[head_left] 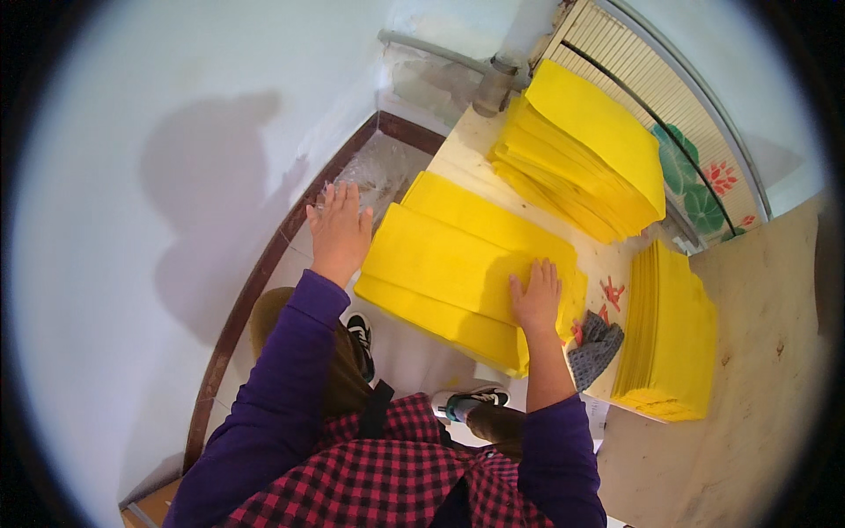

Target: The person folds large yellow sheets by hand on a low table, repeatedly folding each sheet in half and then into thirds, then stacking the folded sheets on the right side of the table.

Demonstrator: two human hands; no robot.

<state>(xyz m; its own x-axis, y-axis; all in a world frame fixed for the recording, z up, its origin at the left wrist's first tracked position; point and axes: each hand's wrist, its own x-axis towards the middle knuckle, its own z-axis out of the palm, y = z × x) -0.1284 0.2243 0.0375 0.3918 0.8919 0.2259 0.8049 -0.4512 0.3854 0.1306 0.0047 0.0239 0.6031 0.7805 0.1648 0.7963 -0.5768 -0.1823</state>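
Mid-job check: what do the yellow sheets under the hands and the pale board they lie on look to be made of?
The flat yellow sheets look like thin matte paper, possibly tissue-like: crisp straight edges, many fine layers visible in the stack beside them. The pale board looks like bare unfinished plywood, dull with faint grain. The right hand presses flat on the sheets.

A pale wooden tabletop [482, 141] is carrying three lots of bright yellow paper sheets: a wide folded stack [458, 264] lying at its near edge, a tall fanned pile [585, 154] sitting at the far side, and a squared pile [673, 334] resting to the right. A grey knitted glove [594, 348] and small red paper scraps [611, 292] are lying on the bare wood between them.
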